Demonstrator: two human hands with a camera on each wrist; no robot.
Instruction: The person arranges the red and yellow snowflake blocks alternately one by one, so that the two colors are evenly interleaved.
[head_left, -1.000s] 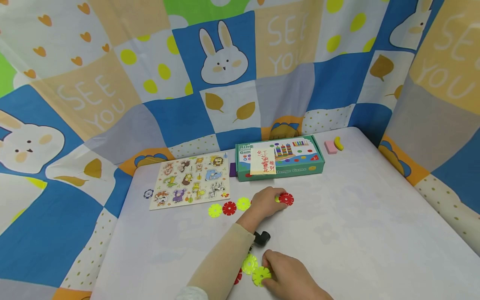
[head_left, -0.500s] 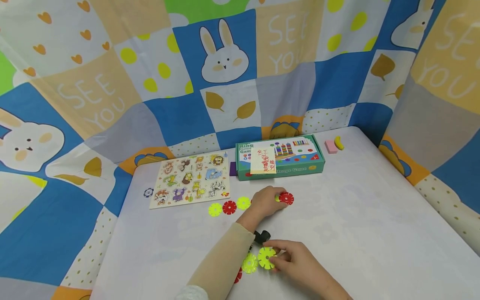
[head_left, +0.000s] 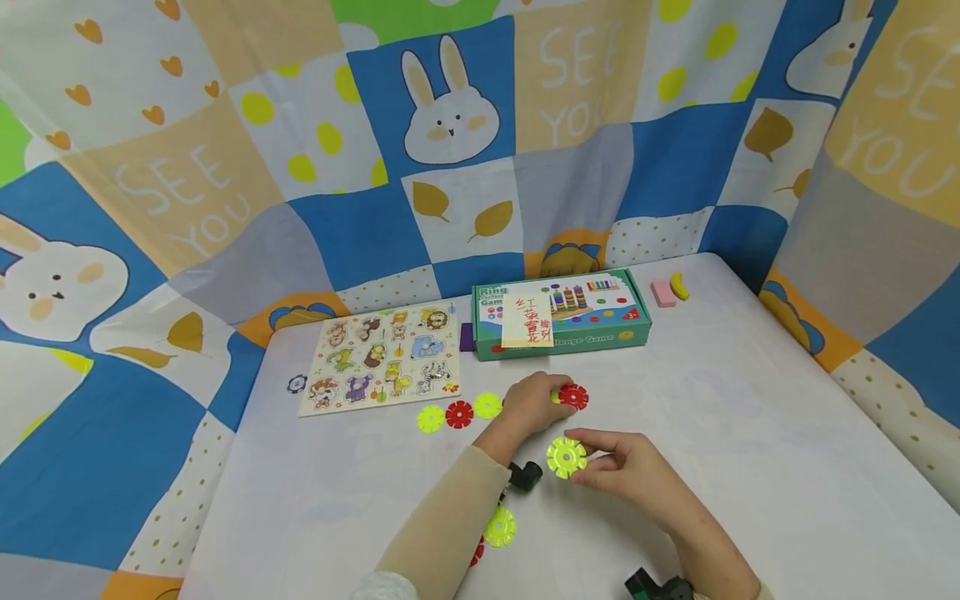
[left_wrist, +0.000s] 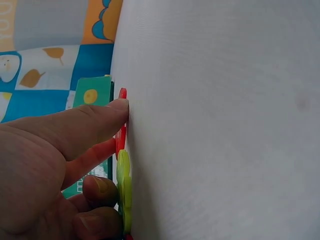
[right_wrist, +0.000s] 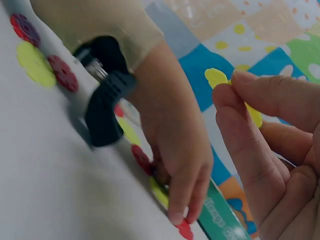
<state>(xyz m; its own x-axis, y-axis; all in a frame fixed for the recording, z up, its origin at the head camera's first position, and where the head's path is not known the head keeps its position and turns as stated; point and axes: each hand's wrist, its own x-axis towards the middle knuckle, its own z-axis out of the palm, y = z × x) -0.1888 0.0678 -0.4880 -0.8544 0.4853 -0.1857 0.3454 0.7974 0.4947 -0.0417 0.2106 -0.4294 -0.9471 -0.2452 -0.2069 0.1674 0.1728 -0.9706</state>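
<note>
On the white tabletop, my left hand (head_left: 534, 404) reaches to the right end of a row of flower-shaped plastic discs. Its thumb and finger hold the edges of a red notched disc (head_left: 574, 396), and curled fingers touch a yellow-green disc (left_wrist: 125, 192) beside it in the left wrist view. The hand covers the row's middle; a yellow disc (head_left: 431, 418), a red disc (head_left: 459, 414) and another yellow disc (head_left: 488, 406) show to its left. My right hand (head_left: 630, 467) pinches a yellow-green disc (head_left: 566, 457) by its edge, raised off the table.
Nearer me lie a yellow disc (head_left: 500, 527) and a red disc (head_left: 477, 552), partly behind my left sleeve (head_left: 442, 525). An animal puzzle board (head_left: 386, 358), a green game box (head_left: 562, 315), a pink block (head_left: 663, 293) and a toy banana (head_left: 678, 286) stand at the back.
My right hand has picked up the yellow-green disc from beside the left forearm and carried it up and to the right, towards the row. The left hand stays in place.
</note>
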